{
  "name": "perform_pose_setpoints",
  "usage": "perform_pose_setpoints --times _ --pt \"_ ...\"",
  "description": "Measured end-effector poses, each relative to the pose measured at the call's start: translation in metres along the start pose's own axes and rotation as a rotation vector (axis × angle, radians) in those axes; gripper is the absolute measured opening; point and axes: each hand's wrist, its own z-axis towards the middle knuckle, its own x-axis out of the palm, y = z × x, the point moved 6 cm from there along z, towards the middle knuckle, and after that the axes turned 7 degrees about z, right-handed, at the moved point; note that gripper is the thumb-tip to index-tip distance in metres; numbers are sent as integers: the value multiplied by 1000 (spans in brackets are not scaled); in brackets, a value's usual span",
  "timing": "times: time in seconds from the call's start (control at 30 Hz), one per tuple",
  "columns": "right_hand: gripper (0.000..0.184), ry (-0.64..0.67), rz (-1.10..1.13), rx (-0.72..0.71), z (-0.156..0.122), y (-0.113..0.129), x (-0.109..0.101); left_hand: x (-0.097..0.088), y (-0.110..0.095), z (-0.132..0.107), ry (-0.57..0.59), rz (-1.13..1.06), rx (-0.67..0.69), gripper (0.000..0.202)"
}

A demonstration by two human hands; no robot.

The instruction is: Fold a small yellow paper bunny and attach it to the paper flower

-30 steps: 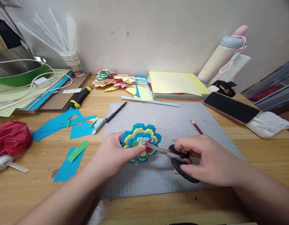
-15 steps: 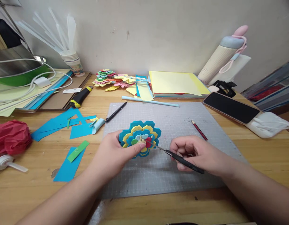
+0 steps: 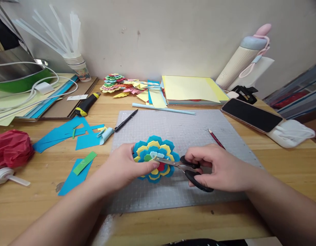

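A layered paper flower (image 3: 160, 147) in blue, yellow, green and red lies on the grey cutting mat (image 3: 183, 130). My left hand (image 3: 127, 167) pinches its left side, thumb pressed near the centre. My right hand (image 3: 219, 167) grips black-handled scissors (image 3: 191, 169), fingers through the loops. The blades point left and their tips sit at the flower's centre, beside my left thumb.
On the mat lie a black pen (image 3: 126, 120) and a red pencil (image 3: 215, 138). Blue and green paper scraps (image 3: 76, 136) lie left, with a utility knife (image 3: 85, 105). A yellow paper stack (image 3: 191, 89), more paper flowers (image 3: 113, 82), a phone (image 3: 251, 115) and a bottle (image 3: 241, 58) stand behind.
The scissors turned edge-on half a second ago, then flat again. The flower and both hands shifted slightly right and toward me.
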Motion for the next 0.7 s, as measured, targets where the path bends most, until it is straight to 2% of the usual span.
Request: perform_pose_setpoints --times 0.1,0.37,0.7 --pt "24 14 17 12 1 0 1 -1 0 -1 -7 46 -17 34" --pt "22 71 118 43 1 -1 3 2 -4 -1 58 -20 28 30" --pt "22 81 82 35 1 -1 4 2 -3 -2 68 -25 17 23"
